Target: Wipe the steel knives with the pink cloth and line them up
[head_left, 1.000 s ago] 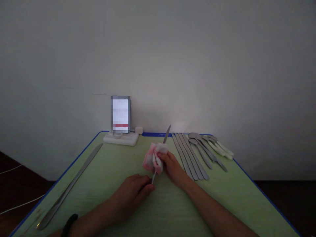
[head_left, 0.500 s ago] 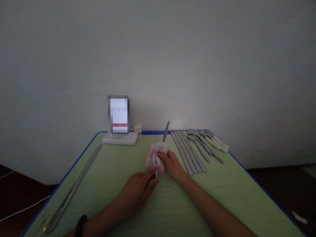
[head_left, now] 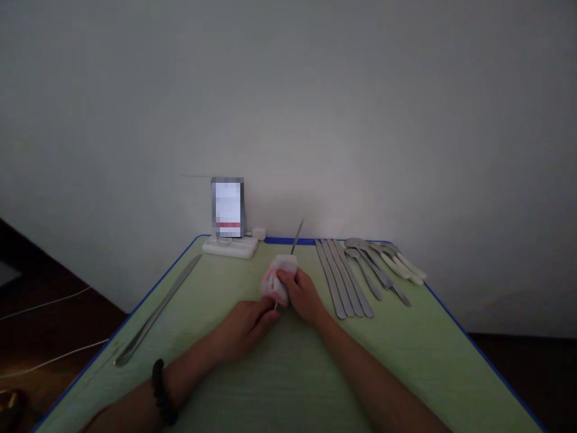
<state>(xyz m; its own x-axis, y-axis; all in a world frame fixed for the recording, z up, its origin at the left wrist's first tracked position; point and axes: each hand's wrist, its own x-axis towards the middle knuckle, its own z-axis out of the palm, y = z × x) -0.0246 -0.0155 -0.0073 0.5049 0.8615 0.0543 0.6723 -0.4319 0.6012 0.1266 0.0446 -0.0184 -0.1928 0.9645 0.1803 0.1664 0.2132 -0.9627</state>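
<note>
Over the middle of the green table (head_left: pixel 288 385), my left hand (head_left: pixel 244 328) is closed on the handle end of a table knife (head_left: pixel 297 236). The knife points away from me, its blade tip showing beyond a pink and white cloth (head_left: pixel 276 282). My right hand (head_left: pixel 304 294) pinches that cloth around the knife, thumb on top. The folds hide the knife's middle part. To the right of my right hand, several metal knives (head_left: pixel 345 282) lie side by side. A single knife (head_left: pixel 157 310) rests along the table's left side.
Metal spoons and forks (head_left: pixel 374 267) are grouped at the back right, beside utensils with white handles (head_left: pixel 406 267). A lit phone (head_left: pixel 228 207) stands on a white base (head_left: pixel 231 246) at the back left, near a white plug (head_left: pixel 258 234). The wall (head_left: pixel 288 120) rises behind the table.
The camera view has shifted slightly. Both hands, with knife and cloth, now appear a little further left and higher. The knife's blade has turned and looks narrower.
</note>
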